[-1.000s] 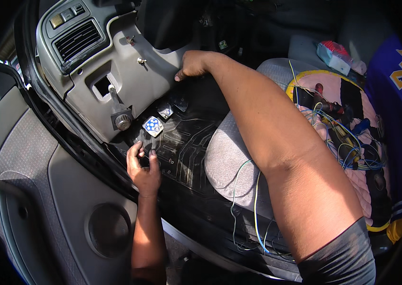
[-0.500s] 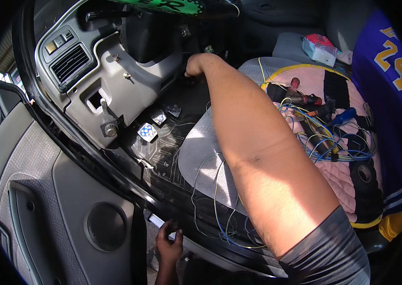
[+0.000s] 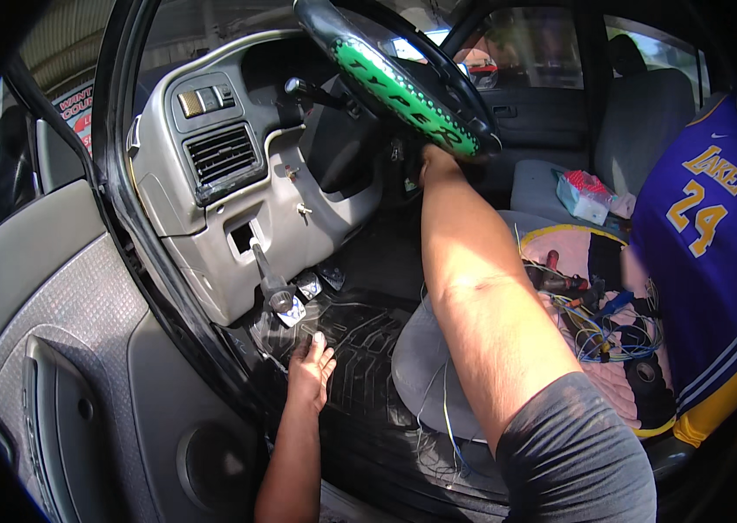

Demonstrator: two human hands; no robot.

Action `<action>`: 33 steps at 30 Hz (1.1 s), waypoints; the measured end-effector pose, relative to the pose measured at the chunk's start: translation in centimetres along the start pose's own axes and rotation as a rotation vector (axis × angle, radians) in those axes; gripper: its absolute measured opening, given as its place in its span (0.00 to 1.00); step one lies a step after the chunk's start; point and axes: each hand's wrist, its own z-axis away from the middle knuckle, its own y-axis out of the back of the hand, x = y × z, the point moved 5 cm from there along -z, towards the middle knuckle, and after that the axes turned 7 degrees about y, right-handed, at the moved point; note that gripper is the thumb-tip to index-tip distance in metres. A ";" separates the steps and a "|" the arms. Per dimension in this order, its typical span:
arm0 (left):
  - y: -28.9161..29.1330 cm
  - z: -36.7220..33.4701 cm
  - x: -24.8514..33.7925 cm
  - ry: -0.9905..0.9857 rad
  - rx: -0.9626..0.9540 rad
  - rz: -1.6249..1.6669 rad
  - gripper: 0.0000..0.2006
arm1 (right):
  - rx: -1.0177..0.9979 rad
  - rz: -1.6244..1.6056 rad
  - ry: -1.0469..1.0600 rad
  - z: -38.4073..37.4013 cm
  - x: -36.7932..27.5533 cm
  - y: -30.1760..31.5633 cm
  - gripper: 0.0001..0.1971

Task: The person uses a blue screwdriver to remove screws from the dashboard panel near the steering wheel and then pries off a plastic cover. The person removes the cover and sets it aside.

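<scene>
My left hand [image 3: 310, 373] reaches over the black floor mat [image 3: 360, 336], just short of the pedals. Its fingers are apart and nothing shows in them. The patterned blue-and-white pedal [image 3: 292, 312] lies closest to it, below a grey lever [image 3: 272, 283] hanging from the lower dash panel [image 3: 220, 288]. My right arm stretches across the driver's seat [image 3: 438, 357] towards the steering column. Only the wrist edge of my right hand [image 3: 430, 159] is visible; its fingers are hidden beneath the steering wheel [image 3: 407, 96], which has a green-and-black cover.
On the seat, a pink-and-black quilted mat [image 3: 595, 362] carries coiled wires [image 3: 617, 336], red-handled tools [image 3: 564, 281] and a black tape roll [image 3: 645, 371]. A purple jersey [image 3: 699, 218] covers the seat back. At left stands the door [image 3: 63, 296]. Loose wires [image 3: 447, 401] trail over the seat's front edge.
The view has tilted up, showing more of the wheel and cabin. My left hand has moved from the door sill forward over the floor mat. My right arm still reaches under the dash.
</scene>
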 end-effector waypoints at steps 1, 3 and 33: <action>-2.3 -1.1 2.2 0.045 -0.006 0.079 0.54 | -0.023 -0.079 0.037 -0.6 0.8 -1.7 0.20; -3.9 -5.4 4.4 0.076 0.013 0.222 0.57 | -0.042 -0.238 0.113 -2.1 3.0 -3.5 0.22; -5.2 -8.8 8.6 -0.311 0.150 0.058 0.54 | -0.225 0.389 -0.018 -3.1 9.8 -4.7 0.23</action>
